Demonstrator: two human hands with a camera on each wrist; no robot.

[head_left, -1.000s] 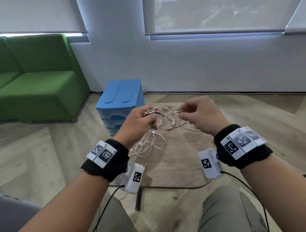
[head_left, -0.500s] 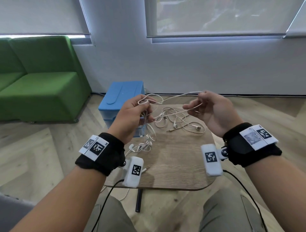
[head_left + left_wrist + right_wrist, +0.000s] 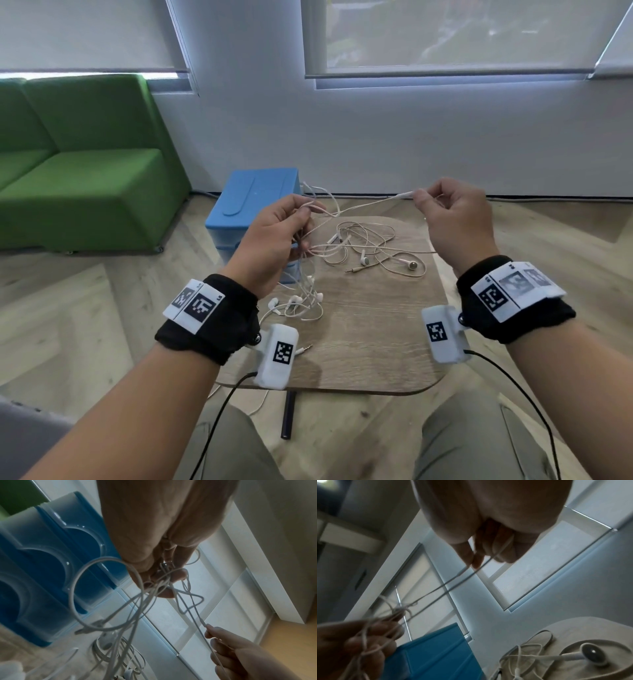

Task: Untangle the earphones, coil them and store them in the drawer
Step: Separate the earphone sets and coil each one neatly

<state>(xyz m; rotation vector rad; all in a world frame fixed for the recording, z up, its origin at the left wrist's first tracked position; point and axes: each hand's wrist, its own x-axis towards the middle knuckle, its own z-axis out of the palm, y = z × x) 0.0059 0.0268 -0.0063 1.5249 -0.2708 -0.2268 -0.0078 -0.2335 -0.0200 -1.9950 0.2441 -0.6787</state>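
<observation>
1. i have my left hand (image 3: 274,240) up over the far left part of the small wooden table (image 3: 370,342), fingers curled around a bunch of white earphones (image 3: 359,240); the knot sits right at my fingertips.
2. my right hand (image 3: 455,219) is raised well apart from the left, thumb and forefinger pinching one strand, which runs nearly straight back to the bunch.
3. so i judge i am early in the untangling: one strand is being drawn out, but several loops lie crossed on the table with two earbuds and a jack plug among them, and more buds hang in a clump below my left hand.
4. nothing is coiled yet, and nothing is stored. the blue drawer unit (image 3: 253,202) stands on the floor just beyond the table's left corner, and its drawers look shut in the left wrist view.
5. i cannot count how many sets are in the tangle; the strands overlap too much.
6. my left palm hides how the cords cross inside the grip, and the right wrist view is blurred.
7. another jack plug peeks out by the left wrist camera; what it belongs to i cannot trace.
</observation>
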